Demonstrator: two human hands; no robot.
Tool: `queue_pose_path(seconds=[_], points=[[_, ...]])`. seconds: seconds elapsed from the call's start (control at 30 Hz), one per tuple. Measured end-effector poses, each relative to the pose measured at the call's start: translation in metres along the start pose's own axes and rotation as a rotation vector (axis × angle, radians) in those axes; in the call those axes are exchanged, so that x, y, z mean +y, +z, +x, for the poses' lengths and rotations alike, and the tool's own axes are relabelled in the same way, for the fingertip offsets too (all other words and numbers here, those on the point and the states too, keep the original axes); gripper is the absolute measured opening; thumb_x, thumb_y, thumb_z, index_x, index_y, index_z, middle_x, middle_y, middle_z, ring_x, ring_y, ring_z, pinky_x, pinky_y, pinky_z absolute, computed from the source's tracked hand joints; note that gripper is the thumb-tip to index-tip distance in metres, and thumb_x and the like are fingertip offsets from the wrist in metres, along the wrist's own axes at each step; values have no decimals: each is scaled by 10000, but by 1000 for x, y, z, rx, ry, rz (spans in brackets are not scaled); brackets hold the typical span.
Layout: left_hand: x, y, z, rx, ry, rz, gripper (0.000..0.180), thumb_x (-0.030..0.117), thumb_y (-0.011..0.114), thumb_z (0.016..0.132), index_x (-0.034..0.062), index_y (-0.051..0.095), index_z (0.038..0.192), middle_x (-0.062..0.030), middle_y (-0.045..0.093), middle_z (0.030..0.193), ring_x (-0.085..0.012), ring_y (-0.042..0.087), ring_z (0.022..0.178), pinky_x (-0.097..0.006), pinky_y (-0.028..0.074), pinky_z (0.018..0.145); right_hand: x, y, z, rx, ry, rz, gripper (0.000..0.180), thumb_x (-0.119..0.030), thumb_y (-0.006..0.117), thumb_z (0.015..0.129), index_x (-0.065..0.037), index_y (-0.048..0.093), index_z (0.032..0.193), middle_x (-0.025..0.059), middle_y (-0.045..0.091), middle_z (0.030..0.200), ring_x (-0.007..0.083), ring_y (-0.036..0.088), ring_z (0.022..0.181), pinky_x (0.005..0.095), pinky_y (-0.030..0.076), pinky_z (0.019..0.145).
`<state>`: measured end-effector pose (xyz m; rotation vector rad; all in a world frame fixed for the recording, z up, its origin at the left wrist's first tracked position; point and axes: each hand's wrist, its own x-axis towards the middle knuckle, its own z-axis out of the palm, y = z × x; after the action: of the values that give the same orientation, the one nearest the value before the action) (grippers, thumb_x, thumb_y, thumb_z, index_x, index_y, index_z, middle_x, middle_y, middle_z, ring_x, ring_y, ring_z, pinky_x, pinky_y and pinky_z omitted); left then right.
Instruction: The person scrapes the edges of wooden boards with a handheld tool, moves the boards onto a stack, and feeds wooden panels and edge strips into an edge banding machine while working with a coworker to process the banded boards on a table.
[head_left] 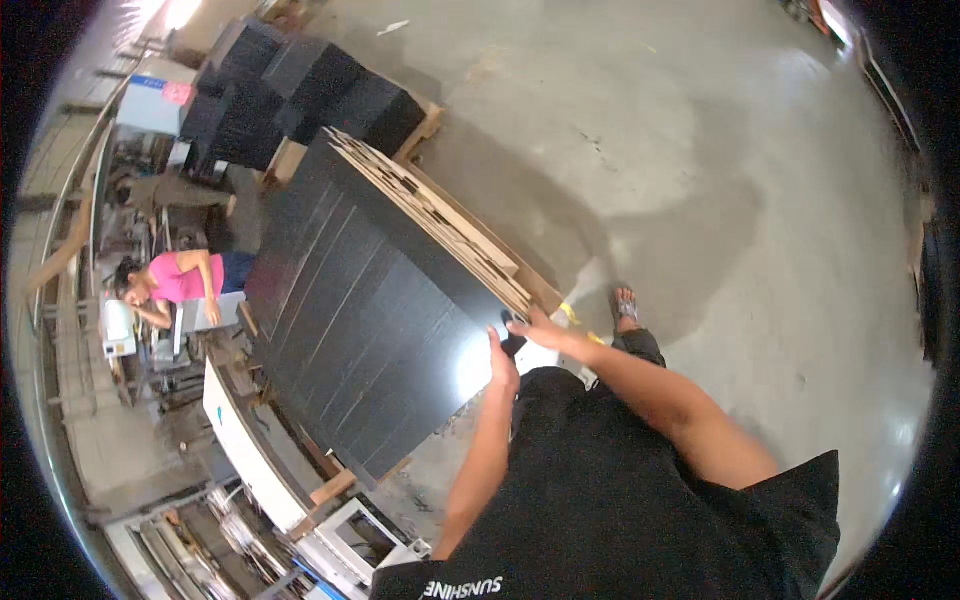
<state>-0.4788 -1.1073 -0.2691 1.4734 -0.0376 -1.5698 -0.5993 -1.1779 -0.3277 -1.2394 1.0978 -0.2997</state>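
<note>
The stack [365, 310] stands in front of the person, running from near the waist away to the upper left. Its top is flat and black, crossed lengthwise by thin pale lines, with a faint grain and a bright white glare at the near end. Along the right side the layers show pale, wood-coloured edges [440, 225], stepped unevenly, with dark gaps between some.

A small dark shape between the hands is hard to make out, and the glare washes out the surface beside it. The far end of the stack meets the black bundles [300, 90] behind, and its underside is mostly hidden. A worker [180, 277] in pink stands beyond the left side, blurred; the machinery there is cluttered and difficult to sort out.

Both hands are at the stack's near corner, close together. The left hand [503, 370] points forward, fingers upright and close together, its forearm rising from the lower edge. The right hand [548, 333] reaches in from the right, forearm slanting across, fingers toward the left hand. Whether either grips a panel or only rests there, I cannot tell.
</note>
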Motion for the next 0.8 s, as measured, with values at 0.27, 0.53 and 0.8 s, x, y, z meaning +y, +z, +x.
queue_pose_path(seconds=[0.27,0.53,0.8], points=[[-26,-34,2,340,108,54,1023,719,467,982,-60,182,1580,-169,531,1445,-264,469,1345,-436,235,1209,-52,5,-9,-430,130,-191,947,-594,482,1014,58,117,1596,312,247,1629,388,214,1545,444,224,1242],[-1,-21,24,420,151,137,897,589,520,1024,-84,280,1566,-211,453,1539,-292,474,1375,-378,337,1171,-44,-7,50,-412,171,-151,982,-748,526,921,-21,358,1560,294,398,1567,413,299,1508,434,169,1247],[107,-63,68,636,279,139,834,588,489,1034,-75,379,1530,-201,474,1524,-278,456,1385,-365,296,1183,-166,-2,178,-353,168,-10,1072,-740,563,917,48,262,1579,262,368,1588,339,344,1490,400,276,1221]])
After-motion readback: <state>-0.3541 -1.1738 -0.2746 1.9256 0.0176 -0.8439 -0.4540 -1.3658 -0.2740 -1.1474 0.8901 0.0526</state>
